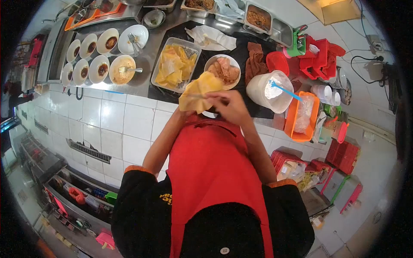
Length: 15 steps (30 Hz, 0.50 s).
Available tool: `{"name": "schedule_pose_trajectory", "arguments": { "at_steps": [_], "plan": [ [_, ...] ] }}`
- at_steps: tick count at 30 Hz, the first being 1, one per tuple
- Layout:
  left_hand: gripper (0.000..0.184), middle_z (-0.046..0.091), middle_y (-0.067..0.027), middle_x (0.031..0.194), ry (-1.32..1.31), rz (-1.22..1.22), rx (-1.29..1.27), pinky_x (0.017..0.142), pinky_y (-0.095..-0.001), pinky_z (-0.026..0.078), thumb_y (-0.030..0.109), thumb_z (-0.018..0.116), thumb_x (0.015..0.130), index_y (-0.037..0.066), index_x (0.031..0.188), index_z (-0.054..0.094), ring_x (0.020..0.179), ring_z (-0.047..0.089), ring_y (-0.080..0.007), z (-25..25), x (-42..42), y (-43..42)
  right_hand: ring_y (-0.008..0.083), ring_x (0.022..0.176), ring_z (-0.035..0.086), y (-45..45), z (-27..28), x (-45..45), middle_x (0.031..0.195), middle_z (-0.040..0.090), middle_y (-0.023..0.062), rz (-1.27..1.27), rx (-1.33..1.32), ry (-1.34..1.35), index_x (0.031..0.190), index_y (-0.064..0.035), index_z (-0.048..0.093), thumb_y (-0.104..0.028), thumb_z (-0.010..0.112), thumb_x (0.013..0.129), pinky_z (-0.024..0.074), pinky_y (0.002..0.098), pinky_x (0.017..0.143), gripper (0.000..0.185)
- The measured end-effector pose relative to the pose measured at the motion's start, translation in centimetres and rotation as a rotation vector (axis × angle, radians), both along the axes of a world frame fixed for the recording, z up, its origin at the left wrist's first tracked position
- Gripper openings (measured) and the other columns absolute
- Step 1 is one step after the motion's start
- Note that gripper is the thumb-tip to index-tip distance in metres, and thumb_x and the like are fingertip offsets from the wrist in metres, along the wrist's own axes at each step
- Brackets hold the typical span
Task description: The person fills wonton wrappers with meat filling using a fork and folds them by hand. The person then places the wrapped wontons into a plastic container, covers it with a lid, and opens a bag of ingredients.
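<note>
A thin yellow dough wrapper (201, 92) lies spread over my left hand (184, 113), which is mostly hidden beneath it. My right hand (231, 105) is closed at the wrapper's right side. A thin, blurred tool seems to reach from its fingers across the wrapper, but its kind is unclear. Just beyond my hands stands a white bowl of pinkish minced meat (222, 69). To its left, a clear plastic tray (192, 46) holds a loose stack of yellow wrappers (173, 64).
Bowls with dark sauce (99, 73) line the left counter, beside a plate with forks (134, 38). On the right are a brown cloth (255, 62), a white tub of powder with a blue scoop (263, 92) and an orange basket (292, 124). Metal food pans (258, 18) stand behind.
</note>
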<state>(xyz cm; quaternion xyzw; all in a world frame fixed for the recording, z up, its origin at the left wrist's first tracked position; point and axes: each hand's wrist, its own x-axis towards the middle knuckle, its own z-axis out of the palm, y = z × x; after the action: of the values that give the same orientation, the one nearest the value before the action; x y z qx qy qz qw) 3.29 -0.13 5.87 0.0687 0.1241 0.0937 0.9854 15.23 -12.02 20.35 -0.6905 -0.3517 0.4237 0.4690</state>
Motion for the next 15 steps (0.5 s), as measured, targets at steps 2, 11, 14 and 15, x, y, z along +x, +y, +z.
{"name": "schedule_pose_trajectory", "arguments": {
  "at_steps": [2, 11, 14, 15],
  "plan": [
    [0.045, 0.056, -0.0114, 0.133, 0.038, -0.017, 0.204, 0.099, -0.0437, 0.049, 0.033, 0.054, 0.098, 0.012, 0.137, 0.047, 0.121, 0.056, -0.0286, -3.2, -1.8, -0.3, 0.0093, 0.074, 0.064, -1.5, -2.2, 3.0, 0.088, 0.074, 0.0090, -0.071, -0.016, -0.229, 0.105, -0.0022, 0.074, -0.006, 0.067, 0.086, 0.0515, 0.0265, 0.067, 0.020],
    [0.047, 0.055, -0.0147, 0.135, -0.078, -0.004, -0.204, 0.102, -0.0467, 0.048, 0.037, 0.045, 0.102, 0.008, 0.139, 0.044, 0.121, 0.057, -0.0316, -8.3, -3.6, 0.0, 0.0353, 0.089, 0.068, -1.6, -8.0, 6.8, 0.095, 0.071, 0.0162, -0.077, -0.597, -0.787, 0.097, -0.0116, 0.077, -0.011, 0.064, 0.082, 0.0525, 0.0445, 0.079, 0.020],
    [0.050, 0.052, -0.0141, 0.138, -0.003, 0.012, -0.191, 0.106, -0.0457, 0.044, 0.039, 0.040, 0.103, 0.007, 0.142, 0.041, 0.124, 0.054, -0.0308, -10.2, -3.0, -0.4, 0.0352, 0.090, 0.068, -1.2, -7.0, 7.0, 0.095, 0.071, 0.0162, -0.086, -0.582, -0.722, 0.098, -0.0131, 0.077, -0.011, 0.064, 0.082, 0.0524, 0.0446, 0.080, 0.021],
    [0.050, 0.051, -0.0141, 0.139, 0.022, 0.013, -0.150, 0.107, -0.0457, 0.044, 0.039, 0.039, 0.103, 0.008, 0.142, 0.041, 0.126, 0.053, -0.0307, -10.5, -2.8, -0.5, 0.0351, 0.090, 0.068, -1.1, -7.0, 7.1, 0.095, 0.071, 0.0160, -0.138, -0.531, -0.723, 0.099, -0.0136, 0.077, -0.012, 0.064, 0.082, 0.0524, 0.0445, 0.080, 0.022]
  ]
}}
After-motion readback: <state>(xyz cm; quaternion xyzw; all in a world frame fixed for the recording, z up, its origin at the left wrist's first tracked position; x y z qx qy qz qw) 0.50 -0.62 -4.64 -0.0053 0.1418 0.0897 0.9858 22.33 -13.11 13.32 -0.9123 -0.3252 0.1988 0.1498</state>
